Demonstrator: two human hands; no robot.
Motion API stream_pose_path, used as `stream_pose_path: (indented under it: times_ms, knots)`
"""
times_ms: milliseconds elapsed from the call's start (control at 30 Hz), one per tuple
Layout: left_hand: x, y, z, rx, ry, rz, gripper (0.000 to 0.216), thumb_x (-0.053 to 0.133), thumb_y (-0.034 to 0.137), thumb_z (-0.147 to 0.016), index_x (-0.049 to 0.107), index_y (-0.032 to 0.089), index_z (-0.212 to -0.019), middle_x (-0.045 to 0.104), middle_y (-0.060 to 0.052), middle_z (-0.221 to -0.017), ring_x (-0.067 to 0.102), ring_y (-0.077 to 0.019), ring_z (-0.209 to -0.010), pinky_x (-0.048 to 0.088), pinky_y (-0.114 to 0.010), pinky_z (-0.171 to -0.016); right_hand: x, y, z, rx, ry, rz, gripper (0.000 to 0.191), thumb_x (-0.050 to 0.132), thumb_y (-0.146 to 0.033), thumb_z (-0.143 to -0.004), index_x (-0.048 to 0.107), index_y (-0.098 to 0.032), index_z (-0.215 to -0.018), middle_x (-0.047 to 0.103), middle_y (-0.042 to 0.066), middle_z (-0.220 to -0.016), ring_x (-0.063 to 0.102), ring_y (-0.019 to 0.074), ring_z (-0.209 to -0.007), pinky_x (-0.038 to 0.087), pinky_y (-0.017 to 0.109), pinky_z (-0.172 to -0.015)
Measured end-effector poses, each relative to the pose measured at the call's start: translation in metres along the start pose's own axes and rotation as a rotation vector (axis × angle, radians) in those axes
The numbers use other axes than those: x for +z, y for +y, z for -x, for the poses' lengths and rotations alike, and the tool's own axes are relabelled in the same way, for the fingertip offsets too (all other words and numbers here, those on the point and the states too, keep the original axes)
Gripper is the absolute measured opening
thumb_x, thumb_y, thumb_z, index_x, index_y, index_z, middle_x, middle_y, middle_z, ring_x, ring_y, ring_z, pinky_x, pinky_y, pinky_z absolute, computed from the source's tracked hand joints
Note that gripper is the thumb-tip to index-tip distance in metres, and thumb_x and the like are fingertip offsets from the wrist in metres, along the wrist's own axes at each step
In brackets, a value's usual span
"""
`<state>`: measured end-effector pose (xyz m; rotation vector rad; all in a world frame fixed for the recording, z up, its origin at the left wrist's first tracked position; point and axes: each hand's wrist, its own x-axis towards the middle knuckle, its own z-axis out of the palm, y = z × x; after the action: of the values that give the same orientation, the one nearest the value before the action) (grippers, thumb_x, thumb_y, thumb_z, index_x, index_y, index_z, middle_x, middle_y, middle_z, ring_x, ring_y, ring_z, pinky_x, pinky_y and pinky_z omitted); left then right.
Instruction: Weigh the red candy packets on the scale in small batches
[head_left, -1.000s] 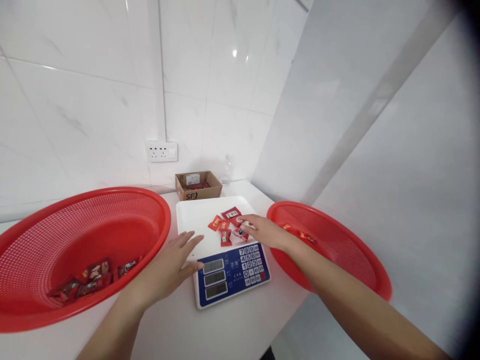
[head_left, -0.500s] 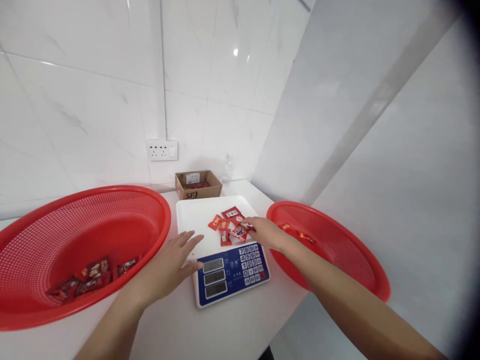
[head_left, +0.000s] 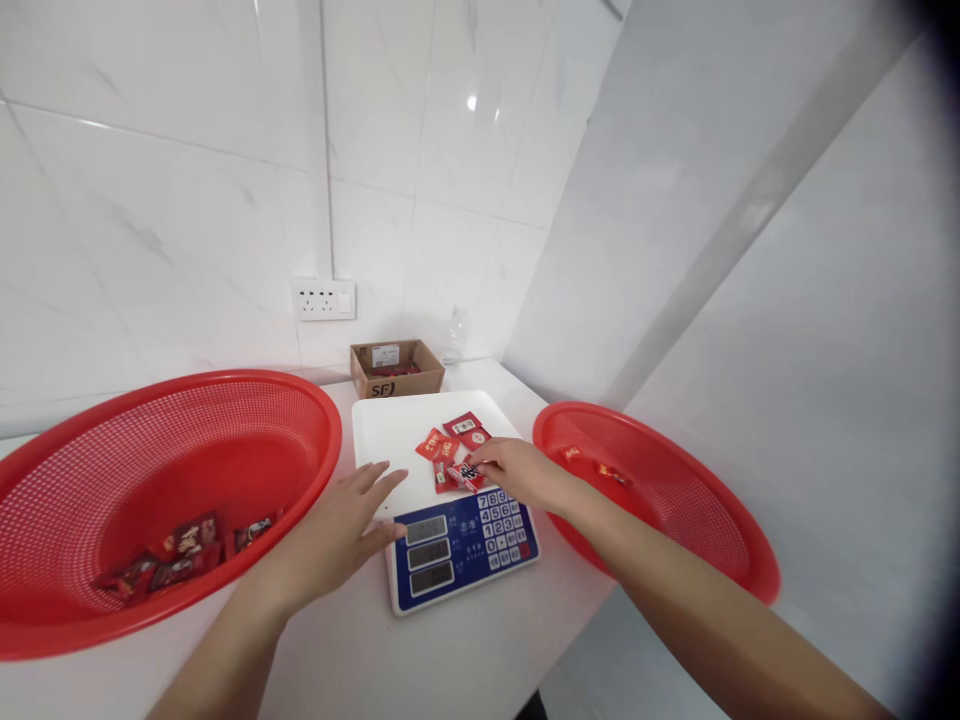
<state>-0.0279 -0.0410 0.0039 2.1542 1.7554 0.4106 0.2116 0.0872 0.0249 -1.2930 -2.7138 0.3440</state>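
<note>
A digital scale (head_left: pixel 469 550) with a white pan (head_left: pixel 386 440) and a blue keypad panel stands on the white table. Several small red snack packets lie together on the pan's right part, one of them a dark red packet (head_left: pixel 466 429) at the back and one an orange-red packet (head_left: pixel 435 445). At the front of this group, my right hand (head_left: pixel 521 470) has its fingertips closed on a red-and-white packet (head_left: pixel 469 474). My left hand (head_left: pixel 334 540) is open, fingers spread, by the scale's left front corner, its thumb at the display edge.
At left a large red basket (head_left: pixel 322 420) holds several dark red packets (head_left: pixel 187 550). Another red basket (head_left: pixel 705 490) at right holds a few orange-red packets (head_left: pixel 611 473). Behind the scale sits a cardboard box (head_left: pixel 405 383) with packets inside, below a wall socket (head_left: pixel 324 300).
My right hand has moved slightly left over the pan, and the red-and-white packet under its fingertips has shifted left and turned. My left hand stays in place.
</note>
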Motion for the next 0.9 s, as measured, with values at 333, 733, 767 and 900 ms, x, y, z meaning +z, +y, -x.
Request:
stream_pose_path:
  times_ms: [333,733,767,900]
  knots:
    - [-0.004,0.003,0.002,-0.006,-0.011,0.008,0.058,0.036,0.052,-0.088,0.031,0.027,-0.14,0.028,-0.008,-0.149,0.024,-0.0265,-0.136,0.028,-0.047,-0.107,0.001,0.022,-0.032,0.145,0.049,0.105,0.036,0.041,-0.008,-0.084,0.066,-0.022,-0.107,0.068,0.006,-0.104,0.06,0.0192,-0.096,0.04,0.024,-0.076]
    - [-0.001,0.004,-0.001,0.005,-0.035,0.002,0.057,0.037,0.05,-0.089,0.031,0.026,-0.14,0.028,-0.009,-0.149,0.023,-0.0255,-0.137,0.026,-0.046,-0.107,0.0,0.012,-0.056,0.121,0.019,0.2,0.046,0.05,-0.007,-0.077,0.058,-0.022,-0.12,0.063,0.007,-0.114,0.049,0.024,-0.109,0.039,0.028,-0.081]
    - [-0.001,0.004,-0.001,-0.001,-0.038,0.005,0.058,0.037,0.051,-0.089,0.03,0.026,-0.14,0.028,-0.009,-0.149,0.022,-0.0254,-0.137,0.026,-0.046,-0.107,0.002,0.012,-0.058,0.123,0.012,0.194,0.046,0.052,-0.008,-0.076,0.058,-0.022,-0.12,0.064,0.008,-0.111,0.05,0.0245,-0.108,0.04,0.028,-0.08]
    - [-0.005,0.005,0.0,-0.026,-0.041,0.012,0.059,0.037,0.052,-0.088,0.029,0.027,-0.141,0.027,-0.008,-0.149,0.021,-0.0248,-0.137,0.025,-0.045,-0.108,0.009,0.015,-0.054,0.141,0.004,0.144,0.042,0.052,-0.009,-0.077,0.062,-0.023,-0.115,0.066,0.011,-0.098,0.058,0.0239,-0.097,0.042,0.028,-0.075]
